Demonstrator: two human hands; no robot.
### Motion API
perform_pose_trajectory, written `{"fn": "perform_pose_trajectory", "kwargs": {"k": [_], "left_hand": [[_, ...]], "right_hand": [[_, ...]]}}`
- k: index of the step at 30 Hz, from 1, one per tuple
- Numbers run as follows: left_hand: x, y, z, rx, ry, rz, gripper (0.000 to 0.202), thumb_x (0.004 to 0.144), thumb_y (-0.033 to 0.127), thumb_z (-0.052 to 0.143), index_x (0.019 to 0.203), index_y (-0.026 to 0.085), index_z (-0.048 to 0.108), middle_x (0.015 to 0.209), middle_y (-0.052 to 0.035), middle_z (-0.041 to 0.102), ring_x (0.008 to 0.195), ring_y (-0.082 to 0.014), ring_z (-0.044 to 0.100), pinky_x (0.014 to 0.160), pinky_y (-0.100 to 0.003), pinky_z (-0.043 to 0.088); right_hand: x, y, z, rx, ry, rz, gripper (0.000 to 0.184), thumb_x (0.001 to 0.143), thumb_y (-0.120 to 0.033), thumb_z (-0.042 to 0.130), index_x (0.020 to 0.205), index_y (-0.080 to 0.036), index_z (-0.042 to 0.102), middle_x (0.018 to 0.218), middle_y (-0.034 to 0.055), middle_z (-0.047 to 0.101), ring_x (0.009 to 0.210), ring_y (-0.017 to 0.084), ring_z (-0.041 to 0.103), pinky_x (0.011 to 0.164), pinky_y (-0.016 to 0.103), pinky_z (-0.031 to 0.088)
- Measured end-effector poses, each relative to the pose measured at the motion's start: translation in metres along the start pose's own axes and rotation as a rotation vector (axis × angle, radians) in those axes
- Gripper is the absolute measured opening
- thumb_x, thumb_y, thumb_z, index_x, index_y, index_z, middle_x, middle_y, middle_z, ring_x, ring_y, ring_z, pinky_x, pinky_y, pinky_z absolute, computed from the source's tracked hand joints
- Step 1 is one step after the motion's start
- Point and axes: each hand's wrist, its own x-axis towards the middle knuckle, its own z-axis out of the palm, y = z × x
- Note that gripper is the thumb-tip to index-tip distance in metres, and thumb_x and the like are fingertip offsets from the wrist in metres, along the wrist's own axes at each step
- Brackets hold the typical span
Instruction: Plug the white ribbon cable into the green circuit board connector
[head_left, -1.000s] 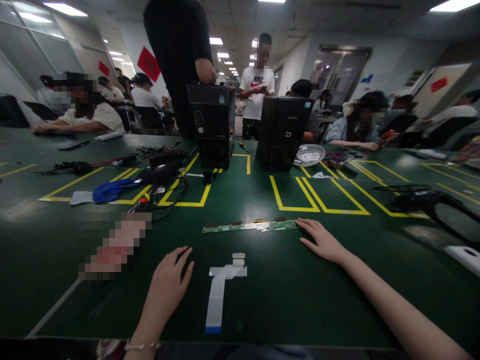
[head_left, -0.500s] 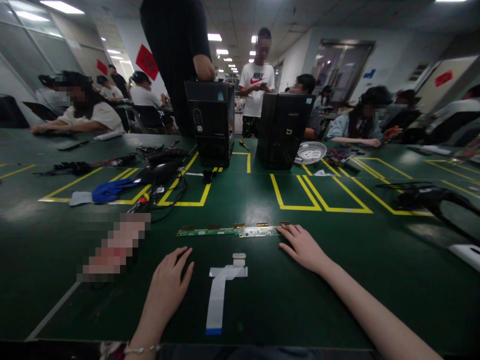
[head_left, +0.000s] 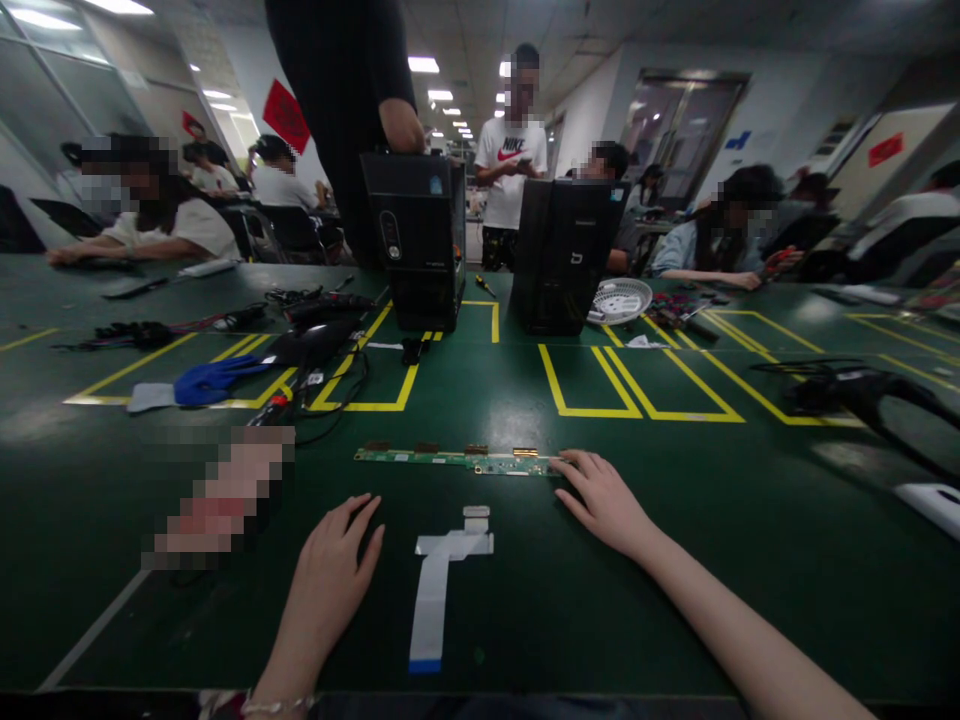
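The right hand [head_left: 600,500], open with fingertips on the right end of the narrow green circuit board [head_left: 450,460], has slid it leftward to mid-frame, just above the white ribbon cable [head_left: 442,580]. The left hand [head_left: 334,575] lies open, palm down, left of that cable.

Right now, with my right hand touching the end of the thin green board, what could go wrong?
The right hand touches only one end of the long thin board; it may bend or swing sideways. The white flat cable lies loose beside the left hand, which could crease it.
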Motion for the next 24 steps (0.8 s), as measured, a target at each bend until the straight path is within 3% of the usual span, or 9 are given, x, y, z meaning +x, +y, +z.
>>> {"fn": "perform_pose_trajectory", "kwargs": {"k": [6,15,19,24], "left_hand": [[0.0,-0.001,0.002,-0.007,-0.01,-0.002,0.048,0.092,0.041,0.037,0.123,0.012,0.06,0.124,-0.016,0.058,0.115,-0.0308,0.055,0.097,-0.049,0.045],[-0.003,0.004,-0.002,-0.048,0.011,0.026,0.044,0.094,0.04,0.038,0.126,0.017,0.058,0.126,-0.0136,0.057,0.119,-0.0302,0.053,0.1,-0.051,0.042],[-0.004,0.03,-0.007,-0.137,0.022,0.166,0.039,0.095,0.035,0.04,0.128,0.021,0.056,0.128,-0.011,0.057,0.121,-0.0281,0.052,0.101,-0.05,0.044],[-0.006,0.082,-0.008,-0.2,-0.09,0.35,0.033,0.094,0.026,0.044,0.124,0.02,0.058,0.128,-0.0088,0.058,0.124,-0.0256,0.05,0.101,-0.044,0.046]], "right_hand": [[0.004,-0.014,0.006,0.072,-0.072,-0.096,0.048,0.095,-0.039,0.042,0.14,-0.022,0.043,0.148,0.0113,0.036,0.137,0.028,0.03,0.112,0.051,0.028],[0.005,-0.014,0.007,0.116,-0.15,-0.031,0.053,0.096,-0.047,0.039,0.144,-0.024,0.039,0.15,0.0098,0.035,0.138,0.026,0.03,0.113,0.05,0.026],[0.004,-0.017,0.003,0.131,-0.16,-0.049,0.055,0.095,-0.047,0.04,0.145,-0.024,0.037,0.15,0.01,0.035,0.138,0.026,0.03,0.113,0.051,0.026],[0.002,-0.024,0.003,0.146,-0.165,-0.075,0.055,0.095,-0.047,0.041,0.145,-0.024,0.036,0.151,0.01,0.033,0.139,0.026,0.028,0.113,0.051,0.024]]}}
